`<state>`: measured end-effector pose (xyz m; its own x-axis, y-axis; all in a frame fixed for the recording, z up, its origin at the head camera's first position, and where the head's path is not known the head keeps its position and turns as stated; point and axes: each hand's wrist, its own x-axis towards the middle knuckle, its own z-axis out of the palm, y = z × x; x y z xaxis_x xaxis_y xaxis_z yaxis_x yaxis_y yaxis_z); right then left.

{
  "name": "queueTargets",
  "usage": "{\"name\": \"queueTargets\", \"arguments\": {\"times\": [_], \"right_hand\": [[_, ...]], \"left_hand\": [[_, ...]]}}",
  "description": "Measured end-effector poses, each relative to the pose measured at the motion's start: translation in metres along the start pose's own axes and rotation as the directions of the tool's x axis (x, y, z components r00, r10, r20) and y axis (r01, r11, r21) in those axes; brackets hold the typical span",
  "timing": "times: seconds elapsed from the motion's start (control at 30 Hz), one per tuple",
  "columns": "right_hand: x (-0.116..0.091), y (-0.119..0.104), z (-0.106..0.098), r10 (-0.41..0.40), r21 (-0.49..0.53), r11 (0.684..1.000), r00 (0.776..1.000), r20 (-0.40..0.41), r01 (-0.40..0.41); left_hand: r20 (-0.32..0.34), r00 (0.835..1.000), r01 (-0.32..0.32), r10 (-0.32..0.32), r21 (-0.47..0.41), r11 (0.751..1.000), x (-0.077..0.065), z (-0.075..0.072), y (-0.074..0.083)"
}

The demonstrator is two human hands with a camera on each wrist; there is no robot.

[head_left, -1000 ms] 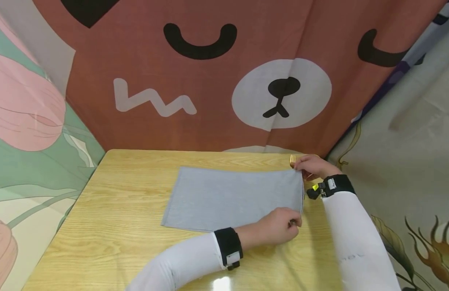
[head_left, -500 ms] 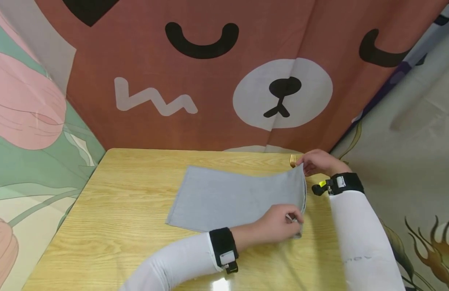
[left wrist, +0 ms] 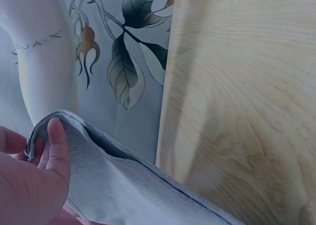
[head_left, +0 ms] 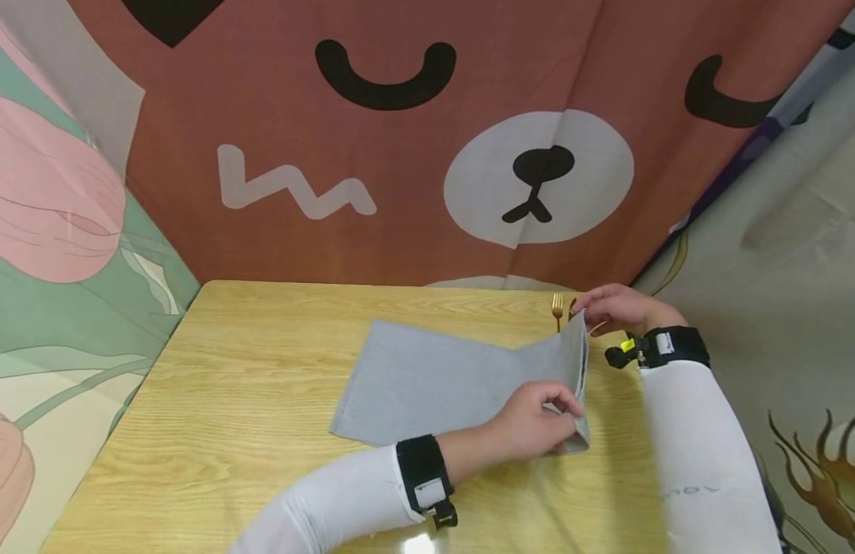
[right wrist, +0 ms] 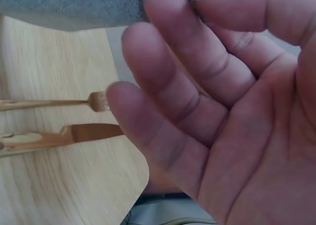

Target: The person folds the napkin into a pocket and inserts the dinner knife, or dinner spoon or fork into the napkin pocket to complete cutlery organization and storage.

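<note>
A grey folded cloth (head_left: 434, 377) lies across the table, its right end raised and bent up between the two hands. My left hand (head_left: 534, 419) grips the near right corner; in the left wrist view the cloth's layered hem (left wrist: 128, 158) passes between thumb and fingers. My right hand (head_left: 624, 308) pinches the far right corner between thumb and index finger, the other fingers loosely bent in the right wrist view. Just beyond that corner lie a gold fork (right wrist: 59, 104) and a gold knife (right wrist: 94, 131), side by side; in the head view the cloth partly covers the fork.
The wooden table (head_left: 261, 346) ends at a brown bear-print curtain (head_left: 295, 254) along the back. Patterned fabric (head_left: 766, 308) hangs close along the right side, near the right arm. A green floral curtain (head_left: 143, 308) hangs to the left.
Both hands have shifted rightward, pulling the cloth along. Its right end has risen and creased, and its left edge has slid right. More of the fork now shows.
</note>
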<state>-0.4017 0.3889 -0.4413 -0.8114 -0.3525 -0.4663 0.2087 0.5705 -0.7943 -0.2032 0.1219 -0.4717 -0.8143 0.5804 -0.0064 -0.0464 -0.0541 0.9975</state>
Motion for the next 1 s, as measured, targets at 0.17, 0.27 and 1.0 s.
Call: {"name": "queueTargets", "arguments": {"times": [0.17,0.27,1.0], "right_hand": [[0.003,-0.008,0.004,-0.060,-0.024,0.998,0.998,-0.034,0.059],[0.005,-0.016,0.010,-0.128,-0.061,0.990,0.990,-0.059,0.124],[0.051,-0.092,0.080,-0.280,-0.156,0.954,0.947,-0.157,0.256]], "left_hand": [[-0.014,1.000,0.002,-0.002,-0.025,1.000,-0.005,-0.004,0.005],[-0.032,0.999,-0.008,0.006,-0.038,0.999,-0.011,-0.010,0.006],[-0.210,0.977,0.011,-0.022,-0.052,0.999,-0.072,-0.086,-0.009]]}}
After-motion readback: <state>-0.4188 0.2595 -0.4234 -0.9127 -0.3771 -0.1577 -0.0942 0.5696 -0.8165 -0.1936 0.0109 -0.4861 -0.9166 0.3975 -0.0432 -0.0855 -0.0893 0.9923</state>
